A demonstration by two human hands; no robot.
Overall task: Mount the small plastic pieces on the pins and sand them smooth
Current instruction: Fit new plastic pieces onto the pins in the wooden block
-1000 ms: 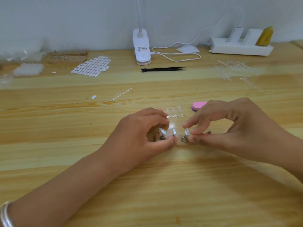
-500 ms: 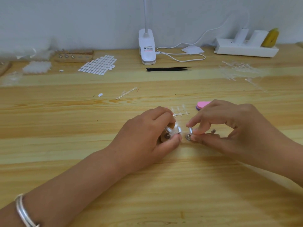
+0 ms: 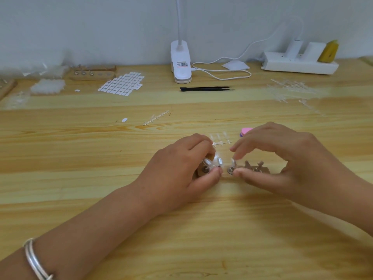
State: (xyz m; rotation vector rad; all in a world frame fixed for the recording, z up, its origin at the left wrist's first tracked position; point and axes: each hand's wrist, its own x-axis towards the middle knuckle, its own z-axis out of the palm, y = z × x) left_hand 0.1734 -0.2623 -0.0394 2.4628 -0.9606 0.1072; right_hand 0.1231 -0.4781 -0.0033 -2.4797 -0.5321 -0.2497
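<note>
A small wooden pin block [image 3: 262, 171] with metal pins lies at the table's middle, between my hands. Clear plastic pieces [image 3: 209, 164] stand on its left pins. My left hand [image 3: 177, 172] grips the block's left end, thumb in front and fingers curled behind. My right hand [image 3: 282, 162] pinches a clear plastic piece [image 3: 234, 163] on a pin, index fingertip on top and thumb beside the pin base. Two bare pins show under my right palm. The block's middle is hidden by fingers.
A pink sanding block [image 3: 246, 130] and a sprue of clear pieces [image 3: 221, 141] lie just behind my hands. Farther back are black tweezers [image 3: 205, 89], a clip lamp [image 3: 181, 63], a power strip [image 3: 298, 64], a sticker sheet [image 3: 122, 83] and another pin block [image 3: 91, 74].
My right fingers have opened a little over the piece, and more of the block's pins show beneath the palm. My left hand keeps its grip.
</note>
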